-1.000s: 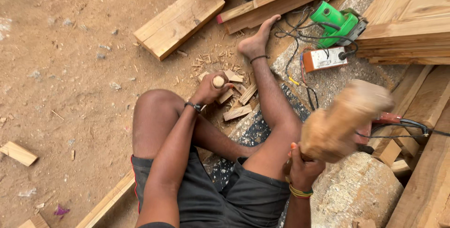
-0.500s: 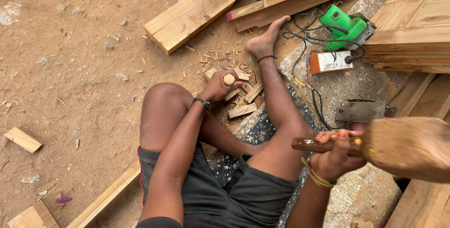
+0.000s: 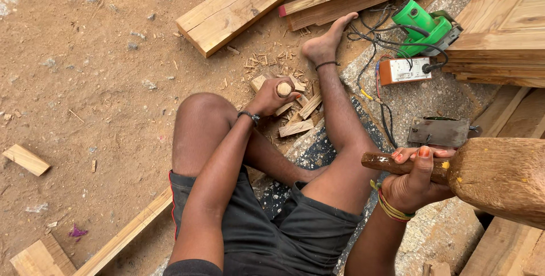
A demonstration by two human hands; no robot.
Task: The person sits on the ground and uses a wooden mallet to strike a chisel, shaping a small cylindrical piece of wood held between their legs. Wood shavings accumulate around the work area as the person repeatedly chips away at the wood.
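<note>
Chips already litter the ground (image 3: 85,83): left hand (image 3: 269,97) grips the upright chisel (image 3: 284,89), right hand (image 3: 417,182) clenches the raised wooden mallet (image 3: 499,177), cutting apparently unfinished.

Our left hand (image 3: 271,98) reaches far out in front, arm almost straight, with its fingers (image 3: 286,97) curled tight in a fist. Our right hand (image 3: 417,180) is lifted up close to us, wrist bent, fingers (image 3: 424,152) wrapped shut, thumb tucked under.
</note>
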